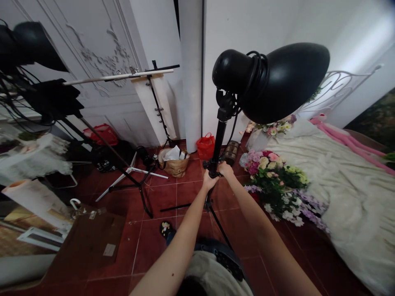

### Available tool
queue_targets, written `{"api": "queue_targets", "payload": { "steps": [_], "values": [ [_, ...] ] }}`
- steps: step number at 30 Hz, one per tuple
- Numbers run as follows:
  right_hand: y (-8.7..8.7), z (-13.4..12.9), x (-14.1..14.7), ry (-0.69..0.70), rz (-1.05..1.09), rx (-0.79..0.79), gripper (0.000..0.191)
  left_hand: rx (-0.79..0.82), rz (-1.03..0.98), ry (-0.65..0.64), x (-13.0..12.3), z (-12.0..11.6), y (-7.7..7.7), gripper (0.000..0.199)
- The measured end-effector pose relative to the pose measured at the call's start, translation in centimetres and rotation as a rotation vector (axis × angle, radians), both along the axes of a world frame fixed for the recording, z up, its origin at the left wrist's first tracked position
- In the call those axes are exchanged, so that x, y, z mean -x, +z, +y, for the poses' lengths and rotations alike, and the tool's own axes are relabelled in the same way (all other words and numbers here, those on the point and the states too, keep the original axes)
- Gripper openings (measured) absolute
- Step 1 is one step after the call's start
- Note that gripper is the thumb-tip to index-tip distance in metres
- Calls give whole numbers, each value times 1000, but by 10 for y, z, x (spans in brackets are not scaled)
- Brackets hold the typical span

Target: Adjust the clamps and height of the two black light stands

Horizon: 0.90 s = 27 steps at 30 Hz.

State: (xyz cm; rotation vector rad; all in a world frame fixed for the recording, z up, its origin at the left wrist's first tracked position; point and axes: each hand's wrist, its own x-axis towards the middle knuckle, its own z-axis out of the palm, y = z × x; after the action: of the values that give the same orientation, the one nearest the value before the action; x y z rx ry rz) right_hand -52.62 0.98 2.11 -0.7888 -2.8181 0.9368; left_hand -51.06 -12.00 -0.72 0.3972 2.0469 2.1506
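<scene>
A black light stand (219,137) rises in front of me, carrying a studio light (284,82) with a wide black reflector and its cable looped round the neck. My left hand (210,180) is closed round the pole just below a collar with a knob. Slightly higher and on the right side, my right hand (226,168) is also closed at the pole near that collar; its fingertips are partly hidden behind it. The stand's legs spread on the red tiled floor (191,189) below my arms.
Flowers (277,185) and a bed with a cream cover (352,197) lie to the right. On the left stand another light (37,45), tripod legs (132,168) and a cardboard piece (89,242). A brown bag (174,166) and red bag (205,146) sit by the wall.
</scene>
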Motion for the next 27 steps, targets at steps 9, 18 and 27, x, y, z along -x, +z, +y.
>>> {"api": "queue_targets", "payload": {
  "steps": [9,18,27],
  "values": [
    [6,-9,-9,-56,-102,-22,43,25,-1,16,1,-1,1,35],
    [-11,-20,-79,182,327,-130,50,1,-7,-4,1,0,-2,28],
    [-31,-6,-66,268,455,-216,53,47,2,20,1,0,-10,29]
  ]
}}
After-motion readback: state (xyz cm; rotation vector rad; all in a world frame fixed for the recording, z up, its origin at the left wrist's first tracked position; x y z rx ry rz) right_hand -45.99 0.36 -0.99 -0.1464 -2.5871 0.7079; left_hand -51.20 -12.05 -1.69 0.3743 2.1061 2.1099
